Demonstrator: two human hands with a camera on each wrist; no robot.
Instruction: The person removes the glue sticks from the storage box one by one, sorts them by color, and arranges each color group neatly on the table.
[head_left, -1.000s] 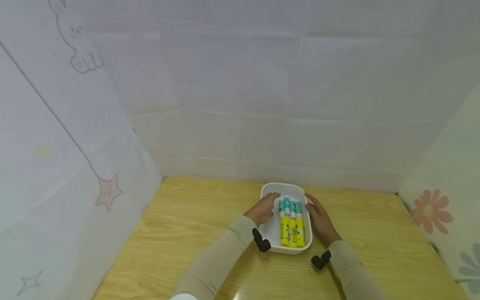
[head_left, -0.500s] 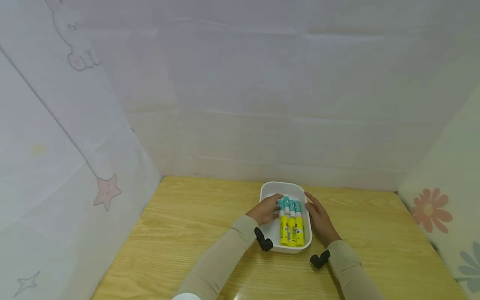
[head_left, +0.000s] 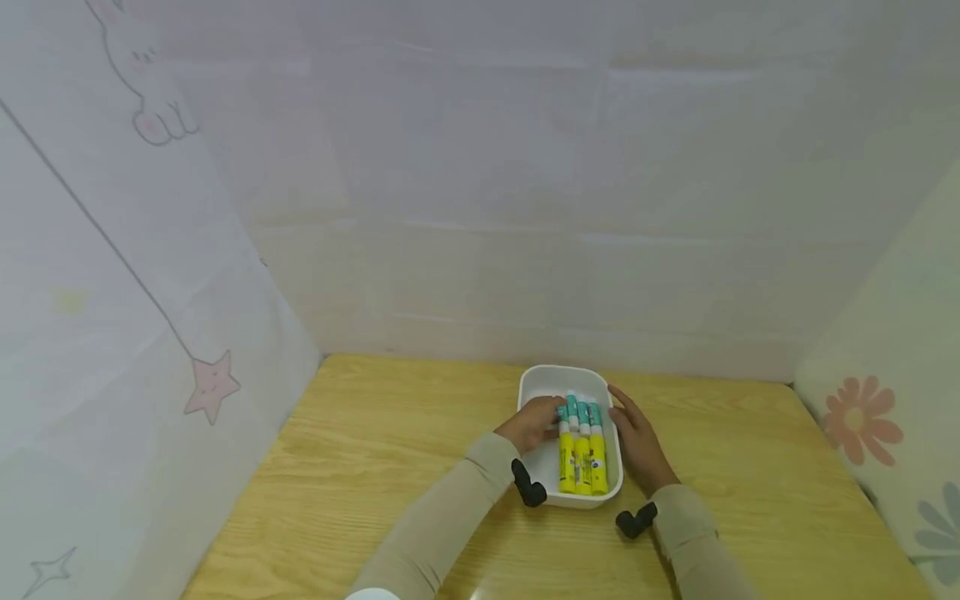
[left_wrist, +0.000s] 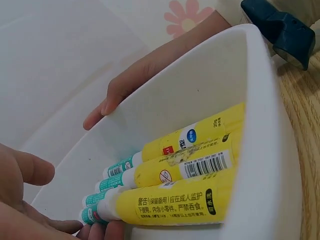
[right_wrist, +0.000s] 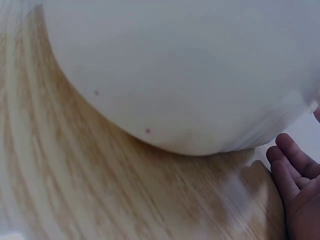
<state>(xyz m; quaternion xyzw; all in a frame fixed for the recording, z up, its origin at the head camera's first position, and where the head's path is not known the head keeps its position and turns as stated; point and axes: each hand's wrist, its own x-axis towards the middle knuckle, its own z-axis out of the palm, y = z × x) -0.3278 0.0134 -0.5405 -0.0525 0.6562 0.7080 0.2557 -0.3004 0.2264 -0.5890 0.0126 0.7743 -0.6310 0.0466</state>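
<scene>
A white plastic tray (head_left: 537,460) holds three yellow glue sticks (head_left: 582,467) side by side, with several smaller teal-and-white sticks (head_left: 583,414) end to end with them at the far side. My left hand (head_left: 531,422) reaches over the tray's left side. In the left wrist view its fingertips (left_wrist: 100,231) touch the nearest teal stick's end, and one finger stands raised apart. My right hand (head_left: 640,442) rests along the right wall, its fingertips at the rim. In the right wrist view its lower fingers (right_wrist: 292,172) are loosely extended beside the wall.
The tray stands on a wood-grain table (head_left: 405,450), close to its back edge. A pale cloth backdrop (head_left: 480,217) rises behind and on both sides. Black wrist devices (head_left: 529,483) sit on both sleeves, the left one overlapping the tray's near corner in the head view.
My left hand has shifted slightly rightward, its fingers coming onto the leftmost teal stick. That stick now lies a little nearer than its neighbours. The right hand keeps its place on the tray.
</scene>
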